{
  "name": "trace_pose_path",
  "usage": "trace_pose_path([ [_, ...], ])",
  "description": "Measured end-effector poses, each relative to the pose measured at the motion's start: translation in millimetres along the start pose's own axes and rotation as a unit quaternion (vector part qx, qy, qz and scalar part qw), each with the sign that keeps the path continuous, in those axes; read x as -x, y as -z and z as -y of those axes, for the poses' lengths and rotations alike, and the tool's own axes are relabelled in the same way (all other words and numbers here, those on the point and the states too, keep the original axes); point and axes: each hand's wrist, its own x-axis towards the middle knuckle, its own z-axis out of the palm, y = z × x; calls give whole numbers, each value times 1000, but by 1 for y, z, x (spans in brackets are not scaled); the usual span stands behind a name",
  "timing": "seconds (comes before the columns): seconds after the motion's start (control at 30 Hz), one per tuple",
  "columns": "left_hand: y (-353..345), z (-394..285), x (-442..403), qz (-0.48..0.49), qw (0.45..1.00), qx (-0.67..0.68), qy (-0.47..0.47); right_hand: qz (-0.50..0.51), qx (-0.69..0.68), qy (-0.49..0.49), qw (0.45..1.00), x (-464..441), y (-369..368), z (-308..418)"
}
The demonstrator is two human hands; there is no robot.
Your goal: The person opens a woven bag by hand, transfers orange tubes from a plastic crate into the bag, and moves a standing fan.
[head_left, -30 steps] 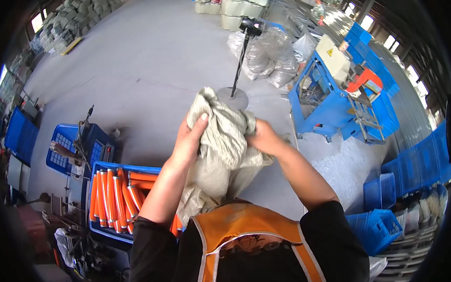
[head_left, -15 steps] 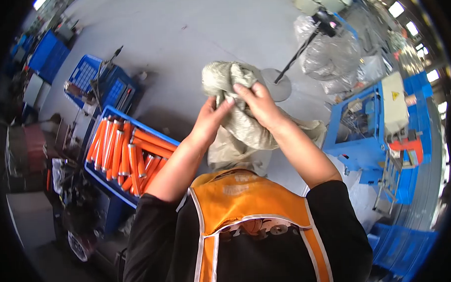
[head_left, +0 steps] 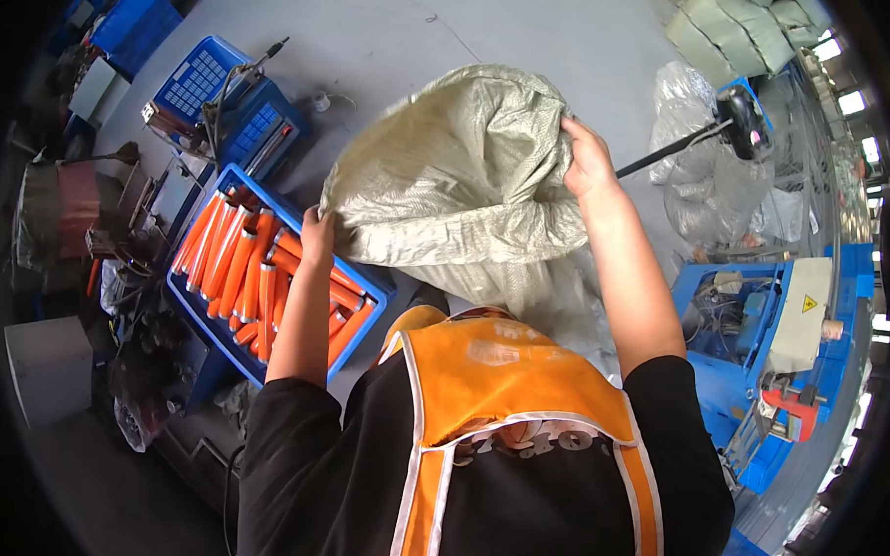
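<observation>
A pale grey-green woven sack point(head_left: 463, 233) is spread wide in front of me, its mouth held apart between my two hands. My left hand point(head_left: 317, 235) grips the sack's rim at its left edge, close to the blue crate. On the right side, my right hand point(head_left: 588, 157) is closed on the opposite rim, thumb near the edge. The lower part of the sack hangs toward the floor by my legs. Beside my left forearm, a blue crate point(head_left: 342, 352) holds several orange tubes point(head_left: 231, 261) with silvery ends.
Behind the crate stand blue baskets point(head_left: 203, 81) and a machine with cables. To the right are a black pole point(head_left: 671, 152), clear plastic bags point(head_left: 696, 171) and a blue machine point(head_left: 708, 357) with a red clamp point(head_left: 791, 413). Stacked pale sacks point(head_left: 740, 27) lie at the far right.
The sack was bunched between my hands, which were close together. Now my hands are far apart and the sack's mouth is stretched wide. The view has shifted a little.
</observation>
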Motion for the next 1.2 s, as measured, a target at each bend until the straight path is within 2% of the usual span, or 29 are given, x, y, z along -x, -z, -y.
trace_pose_path([
  [0.03,4,28,-31,-28,994,-93,-59,12,17,18,1000,-11,-10,2],
  [0.07,-1,-6,-21,-86,952,-243,-167,8,20,16,1000,-22,-22,0],
  [0.13,-31,-99,-1,-68,903,-215,-367,57,106,-30,992,-46,-50,-9],
  [0.2,-66,-165,4,51,863,-187,-466,143,178,-93,969,-73,-74,-30],
  [0.27,-105,-172,-17,73,844,-137,-513,264,248,-156,919,-61,-135,-17],
  [0.33,-127,-169,-56,345,849,-144,-372,415,220,-228,853,-86,-157,-18],
  [0.4,-141,-175,-63,420,862,-13,-285,454,236,-239,825,-115,-176,-8],
  [0.43,-141,-177,-65,431,854,-21,-290,449,211,-246,832,-131,-178,-4],
  [0.47,-141,-174,-64,392,879,28,-270,445,187,-254,838,-149,-177,-1],
  [0.5,-137,-175,-70,409,892,25,-191,407,196,-231,862,-169,-175,2],
  [0.53,-131,-176,-78,423,899,25,-112,411,199,-232,859,-183,-173,3],
  [0.57,-116,-191,-83,373,927,-33,-22,291,431,-82,850,-196,-173,6],
  [0.6,-111,-178,-104,326,943,49,42,146,621,80,766,-204,-181,8],
  [0.63,-101,-165,-122,269,944,177,67,153,622,81,763,-203,-186,8],
  [0.67,-92,-159,-140,220,943,235,89,132,637,318,690,-188,-194,9],
  [0.7,-85,-157,-154,170,925,327,92,105,609,534,576,-172,-198,8],
  [0.73,-74,-168,-159,150,907,376,117,169,573,522,608,-157,-201,0],
  [0.8,-63,-166,-186,128,880,439,127,364,572,450,581,-135,-194,-21],
  [0.83,-59,-175,-192,108,873,460,122,464,587,449,489,-134,-186,-29],
  [0.9,-55,-195,-202,78,866,486,87,491,640,251,535,-140,-183,-30],
  [0.93,-53,-199,-212,70,862,498,71,501,635,254,530,-158,-181,-31],
  [1.0,-55,-215,-213,37,872,484,65,389,696,82,598,-203,-166,-35],
  [1.03,-54,-225,-216,17,882,467,64,346,667,-47,658,-227,-165,-34],
  [1.07,-54,-204,-233,77,896,437,26,303,511,-203,779,-252,-161,-36],
  [1.1,-62,-209,-232,70,921,383,21,296,398,-253,830,-279,-153,-42],
  [1.13,-71,-211,-234,93,951,292,35,285,279,-304,865,-304,-147,-48],
  [1.17,-85,-238,-218,141,955,260,18,271,202,-344,876,-326,-151,-49],
  [1.2,-100,-236,-218,157,964,213,-8,222,145,-338,903,-351,-145,-63],
])
